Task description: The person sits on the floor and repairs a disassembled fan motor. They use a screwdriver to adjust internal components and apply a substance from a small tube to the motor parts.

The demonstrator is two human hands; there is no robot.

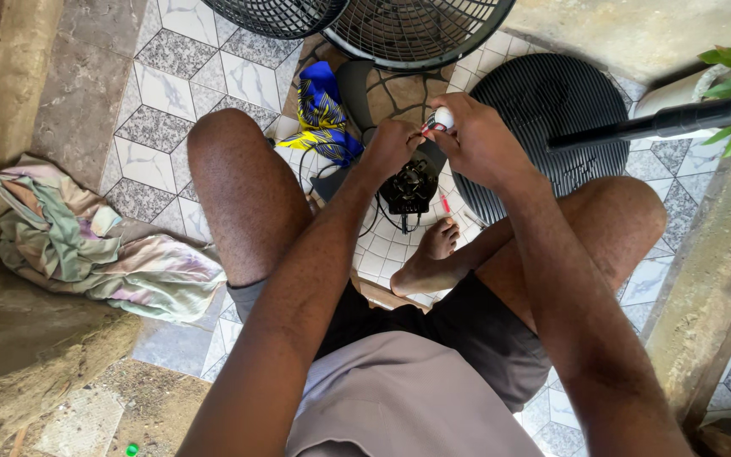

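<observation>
My right hand [480, 140] fingers pinching a white-capped screwdriver [440, 120], my left hand [391, 145] fingers curled beside it, above the black fan motor [409, 186], my knees flanking, fan base [543, 110] behind.

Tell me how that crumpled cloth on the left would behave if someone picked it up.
The crumpled cloth lies in soft folds against the wall base, so it would probably hang limp and unfold when lifted. It looks thin, so likely light for its size. Pushed, it should bunch up and drag rather than slide cleanly.

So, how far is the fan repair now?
Done: fan grilles are off and lie apart from the round base. In hand: right hand holds a small white object beside the left hand, above the exposed motor. Left: everything is unassembled.
</observation>
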